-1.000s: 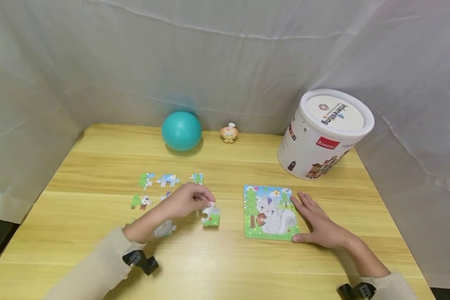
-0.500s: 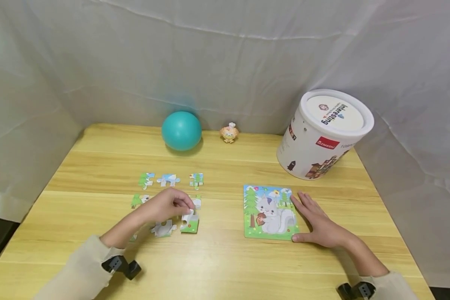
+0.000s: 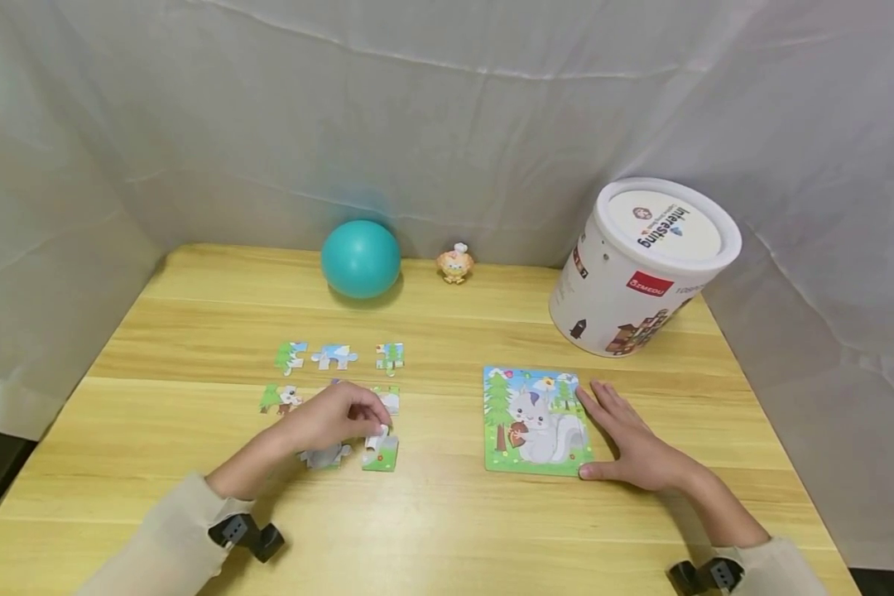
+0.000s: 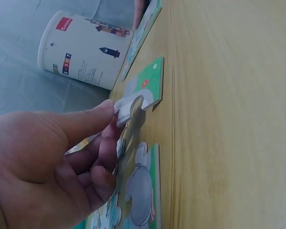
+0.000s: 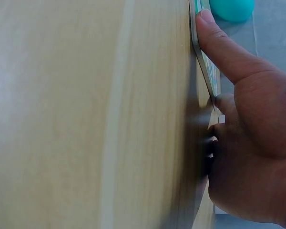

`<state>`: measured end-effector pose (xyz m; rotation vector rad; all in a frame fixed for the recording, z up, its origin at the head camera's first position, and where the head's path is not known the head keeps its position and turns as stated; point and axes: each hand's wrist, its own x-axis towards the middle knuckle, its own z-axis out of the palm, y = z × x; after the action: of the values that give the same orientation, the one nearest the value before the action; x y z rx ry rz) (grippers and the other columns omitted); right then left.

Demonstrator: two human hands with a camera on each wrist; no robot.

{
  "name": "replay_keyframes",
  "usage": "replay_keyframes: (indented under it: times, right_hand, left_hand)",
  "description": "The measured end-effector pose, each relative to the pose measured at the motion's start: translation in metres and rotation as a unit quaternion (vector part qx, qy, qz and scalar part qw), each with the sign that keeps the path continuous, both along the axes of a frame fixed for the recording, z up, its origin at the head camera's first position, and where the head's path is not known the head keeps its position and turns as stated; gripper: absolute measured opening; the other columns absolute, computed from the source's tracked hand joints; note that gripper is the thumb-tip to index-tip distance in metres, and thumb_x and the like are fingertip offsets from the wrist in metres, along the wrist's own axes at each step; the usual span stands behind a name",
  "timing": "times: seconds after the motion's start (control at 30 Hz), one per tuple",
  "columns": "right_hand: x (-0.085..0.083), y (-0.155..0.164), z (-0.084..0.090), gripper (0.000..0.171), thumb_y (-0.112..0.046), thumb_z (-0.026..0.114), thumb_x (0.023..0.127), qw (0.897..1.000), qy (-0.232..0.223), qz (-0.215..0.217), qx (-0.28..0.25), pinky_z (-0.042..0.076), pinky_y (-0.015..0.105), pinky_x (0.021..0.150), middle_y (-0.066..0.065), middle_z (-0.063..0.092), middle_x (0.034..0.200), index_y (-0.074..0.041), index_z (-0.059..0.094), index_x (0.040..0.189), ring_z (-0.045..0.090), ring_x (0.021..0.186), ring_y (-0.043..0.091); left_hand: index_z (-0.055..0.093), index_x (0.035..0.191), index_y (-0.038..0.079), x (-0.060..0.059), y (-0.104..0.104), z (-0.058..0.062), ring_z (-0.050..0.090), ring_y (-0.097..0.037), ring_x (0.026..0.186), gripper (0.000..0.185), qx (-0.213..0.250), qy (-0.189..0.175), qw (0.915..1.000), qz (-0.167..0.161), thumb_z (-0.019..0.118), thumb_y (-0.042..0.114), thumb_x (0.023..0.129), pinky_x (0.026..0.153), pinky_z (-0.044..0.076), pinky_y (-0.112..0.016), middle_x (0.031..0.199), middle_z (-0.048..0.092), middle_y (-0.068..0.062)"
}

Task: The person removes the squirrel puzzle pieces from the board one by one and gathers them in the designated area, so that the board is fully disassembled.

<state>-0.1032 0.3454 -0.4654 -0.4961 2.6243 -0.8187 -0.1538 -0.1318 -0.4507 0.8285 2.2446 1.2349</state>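
A staged recording booth: white cloth [image 3: 447,124] drapes behind and beside the wooden table [image 3: 492,530], closing off its three far sides.

Your head camera looked down over the whole table [image 3: 447,513]. Each wrist camera sat low, skimming the tabletop close up; the left shared the white tub [image 4: 81,50] with it.

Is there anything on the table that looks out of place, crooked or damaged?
Nothing stands out. The loose pieces lie flat in rows; only the green piece is tipped, its edge pinched by the left hand. The squirrel puzzle board lies flat.
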Motion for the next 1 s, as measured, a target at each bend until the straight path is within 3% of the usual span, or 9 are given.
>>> replay_keyframes:
  times: [0.17, 0.4, 0.57, 0.77, 1.0]
  right_hand:
    - [-0.001, 0.000, 0.000, 0.114, -0.048, 0.083, 0.081, 1.000, 0.001, 0.002, 0.003, 0.004, 0.072, 0.115, 0.025, -0.001, 0.168, -0.009, 0.015, 0.164, -0.008, 0.153, 0.046]
    - [-0.002, -0.001, 0.001, 0.114, -0.050, 0.083, 0.080, 1.000, 0.002, 0.003, 0.007, 0.006, 0.074, 0.113, 0.025, 0.000, 0.167, -0.009, 0.017, 0.163, -0.007, 0.153, 0.046]
    - [-0.002, -0.003, 0.005, 0.115, -0.054, 0.083, 0.079, 1.000, 0.007, 0.002, 0.024, 0.011, 0.074, 0.113, 0.026, 0.003, 0.167, -0.008, 0.019, 0.163, -0.003, 0.153, 0.047]
    - [-0.001, -0.005, 0.013, 0.113, -0.055, 0.083, 0.078, 0.999, 0.022, -0.012, 0.037, 0.019, 0.072, 0.112, 0.030, 0.010, 0.165, -0.006, 0.025, 0.161, 0.007, 0.150, 0.052]
    - [-0.007, 0.002, 0.032, 0.091, -0.043, 0.074, 0.092, 0.995, 0.076, -0.048, 0.033, 0.019, 0.073, 0.111, 0.029, 0.015, 0.164, -0.005, 0.028, 0.160, 0.015, 0.148, 0.053]
  left_hand:
    - [0.076, 0.104, 0.007, -0.001, -0.002, -0.001, 0.048, -0.010, 0.067, 0.010, -0.006, 0.012, 0.9999, 0.000, 0.072, 0.008, 0.095, 0.061, 0.045, -0.021, 0.087, 0.070, 0.002]
    - [0.074, 0.112, 0.006, 0.001, -0.012, 0.006, 0.059, -0.015, 0.079, 0.018, -0.009, 0.003, 0.9999, 0.012, 0.071, 0.016, 0.097, 0.070, 0.052, -0.025, 0.098, 0.071, 0.001]
    - [0.071, 0.117, 0.003, 0.000, -0.029, 0.014, 0.060, -0.016, 0.084, 0.023, -0.016, 0.035, 0.9989, 0.027, 0.067, 0.018, 0.100, 0.075, 0.053, -0.028, 0.097, 0.069, -0.002]
    - [0.070, 0.121, 0.002, -0.004, -0.056, 0.026, 0.060, -0.016, 0.092, 0.026, -0.049, 0.070, 0.9931, 0.080, 0.064, 0.020, 0.102, 0.077, 0.052, -0.029, 0.102, 0.069, -0.001]
    - [0.069, 0.123, 0.003, -0.006, -0.087, 0.038, 0.060, -0.020, 0.096, 0.026, -0.075, 0.107, 0.9790, 0.156, 0.064, 0.017, 0.102, 0.073, 0.050, -0.028, 0.108, 0.069, -0.007]
